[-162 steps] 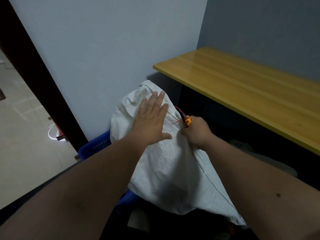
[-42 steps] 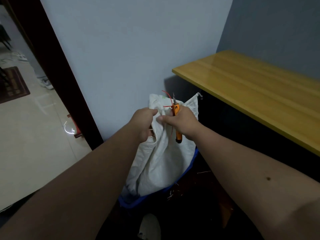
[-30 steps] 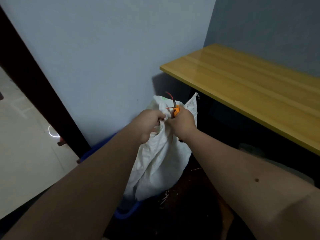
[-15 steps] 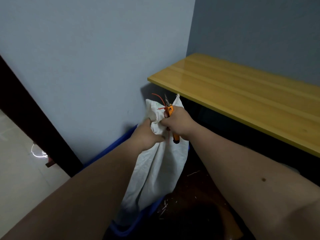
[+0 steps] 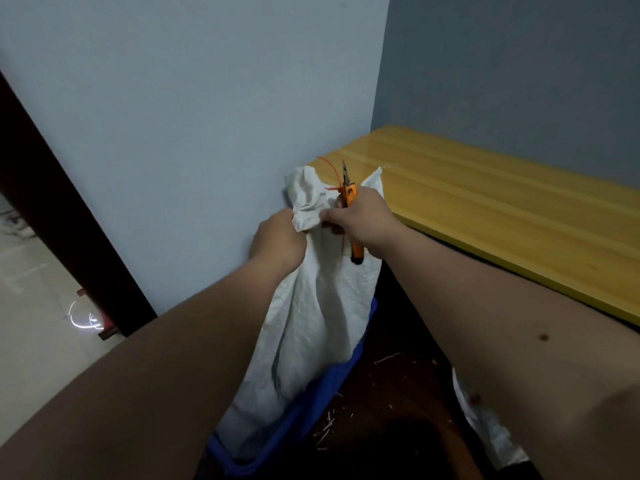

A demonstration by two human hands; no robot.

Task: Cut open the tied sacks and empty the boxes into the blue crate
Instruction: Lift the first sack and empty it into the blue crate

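**Sack held upright over the crate, both hands at its neck**

Sack (image 5: 311,306), white woven material, hangs from its gathered top with its lower end inside the blue crate (image 5: 311,403). I see only the crate's near rim and corner; its contents are hidden by the sack. The sack stands against the pale blue wall (image 5: 194,109), just left of the yellow wooden bench (image 5: 502,209).

Left hand (image 5: 277,240): fingers curled shut into a fist, clutching a bunch of sack fabric just below the neck.

Right hand (image 5: 363,220): closed around the orange-handled cutters (image 5: 351,216), blades pointing upward above the knuckles and the handle end showing below the palm. Thumb and forefinger also pinch the sack fabric beside the left hand. I cannot tell whether the blades are parted or together.

A red tie (image 5: 332,174) curls beside the blades at the sack's neck, and a strand of it hangs down along the handle. I cannot tell whether it is severed.

Floor beneath the bench is dark, littered with pale scraps (image 5: 325,431). A second piece of white sacking (image 5: 485,427) lies at lower right, partly behind my right forearm.
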